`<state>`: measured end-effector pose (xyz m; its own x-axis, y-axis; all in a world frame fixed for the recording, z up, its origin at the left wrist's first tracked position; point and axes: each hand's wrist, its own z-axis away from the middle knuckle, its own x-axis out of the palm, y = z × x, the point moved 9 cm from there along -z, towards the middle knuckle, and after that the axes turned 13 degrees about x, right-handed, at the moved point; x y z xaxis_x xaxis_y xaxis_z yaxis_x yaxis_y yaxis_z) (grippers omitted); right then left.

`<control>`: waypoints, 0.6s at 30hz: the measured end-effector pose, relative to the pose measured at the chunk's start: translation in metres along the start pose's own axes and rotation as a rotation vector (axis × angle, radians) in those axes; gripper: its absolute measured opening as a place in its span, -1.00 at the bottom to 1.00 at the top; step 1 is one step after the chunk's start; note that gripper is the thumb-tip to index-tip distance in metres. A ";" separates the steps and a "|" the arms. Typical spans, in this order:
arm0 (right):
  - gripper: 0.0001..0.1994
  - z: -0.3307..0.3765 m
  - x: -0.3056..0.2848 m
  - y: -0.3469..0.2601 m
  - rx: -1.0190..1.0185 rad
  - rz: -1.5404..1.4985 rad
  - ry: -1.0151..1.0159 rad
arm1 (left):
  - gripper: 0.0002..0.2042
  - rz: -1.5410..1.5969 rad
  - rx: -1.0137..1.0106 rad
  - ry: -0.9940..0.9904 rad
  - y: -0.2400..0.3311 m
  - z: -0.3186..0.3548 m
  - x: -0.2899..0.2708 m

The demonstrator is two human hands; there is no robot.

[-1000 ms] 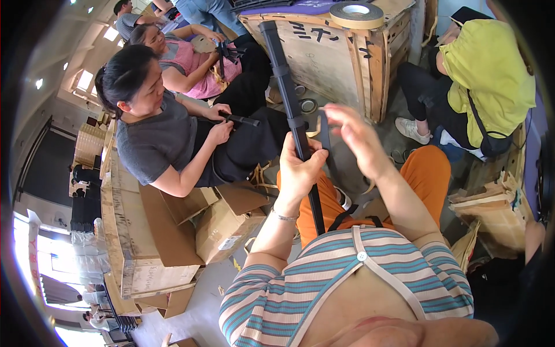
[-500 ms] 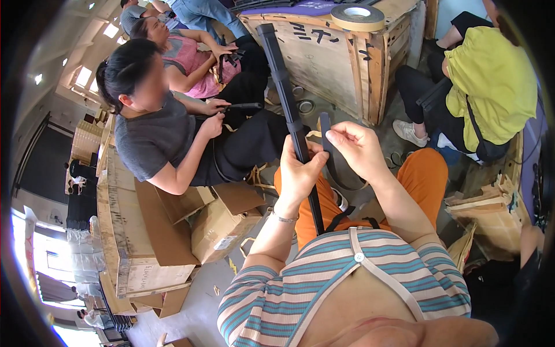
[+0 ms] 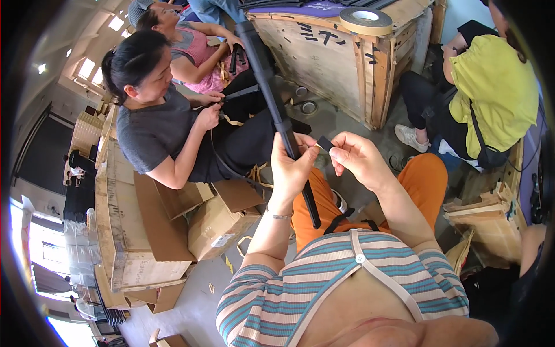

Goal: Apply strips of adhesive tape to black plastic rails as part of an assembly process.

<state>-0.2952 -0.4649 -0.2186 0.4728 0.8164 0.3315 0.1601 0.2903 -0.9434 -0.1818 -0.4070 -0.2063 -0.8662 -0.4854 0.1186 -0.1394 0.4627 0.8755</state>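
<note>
Through the left grip (image 3: pixel 291 169), black pole (image 3: pixel 267 84).

rod (image 3: pixel 258 55): smooth, plastic-looking | crate (image 3: pixel 326 75): rough wood | carton (image 3: pixel 222 225): matt cardboard | trousers (image 3: pixel 425 173): cloth

Around you, a smooth grey floor (image 3: pixel 199 303) opens toward the lower left of the frame. Tall windows (image 3: pixel 51 251) at the left edge glare white, with a dull curtain (image 3: pixel 49 281) hanging below them. Above these you see a large dark panel (image 3: pixel 39 151) against a pale wall, and bright panes (image 3: pixel 87 68) in the upper left. Pale wooden crates stand about you: one at top centre (image 3: pixel 324 61), another at left (image 3: pixel 110 231). At upper right, your view meets a light bluish wall (image 3: pixel 462 16).
</note>
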 end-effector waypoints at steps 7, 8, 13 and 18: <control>-0.90 0.008 0.003 -0.001 -0.052 -0.103 -0.045 | -0.76 0.046 -0.155 -0.097 -0.028 0.022 0.013; -0.90 0.008 0.002 0.001 -0.048 -0.105 -0.043 | -0.76 0.047 -0.161 -0.096 -0.032 0.023 0.011; -0.91 0.004 -0.024 0.005 -0.019 -0.157 0.051 | -0.83 0.496 -0.253 -0.088 -0.064 0.039 0.012; -0.89 0.003 -0.048 0.020 0.015 -0.114 0.144 | -0.70 0.469 -0.449 -0.073 -0.093 0.087 0.006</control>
<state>-0.3167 -0.4966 -0.2535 0.5715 0.6985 0.4306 0.2074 0.3848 -0.8994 -0.2162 -0.3886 -0.3282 -0.8191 -0.2482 0.5172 0.4613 0.2507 0.8511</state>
